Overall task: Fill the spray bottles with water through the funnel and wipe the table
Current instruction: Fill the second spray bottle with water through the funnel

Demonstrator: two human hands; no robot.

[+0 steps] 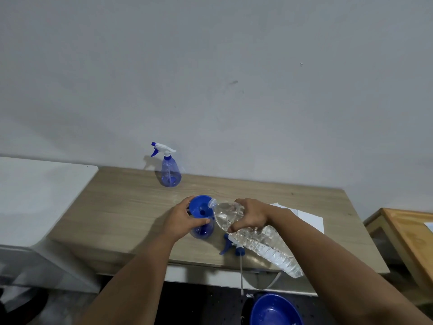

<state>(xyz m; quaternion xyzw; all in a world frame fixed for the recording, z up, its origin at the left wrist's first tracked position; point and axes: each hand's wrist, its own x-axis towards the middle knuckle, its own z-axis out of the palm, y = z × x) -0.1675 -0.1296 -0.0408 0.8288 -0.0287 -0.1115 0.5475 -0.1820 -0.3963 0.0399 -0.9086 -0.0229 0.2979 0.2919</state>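
Note:
A blue funnel (200, 205) sits in the neck of an open blue spray bottle (203, 229) near the middle of the wooden table (131, 205). My left hand (181, 219) grips that bottle just under the funnel. My right hand (251, 215) holds a clear water bottle (264, 242), tilted with its open mouth over the funnel's rim. The removed spray head (232, 247) lies on the table under the water bottle, its tube hanging past the front edge. A second spray bottle (170, 171), with its head on, stands by the wall.
A white cloth or paper (309, 218) lies on the table behind my right forearm. A blue bowl (274, 310) sits on the floor below the table's front edge. A white cabinet (35, 193) stands at the left, a wooden table (412, 233) at the right.

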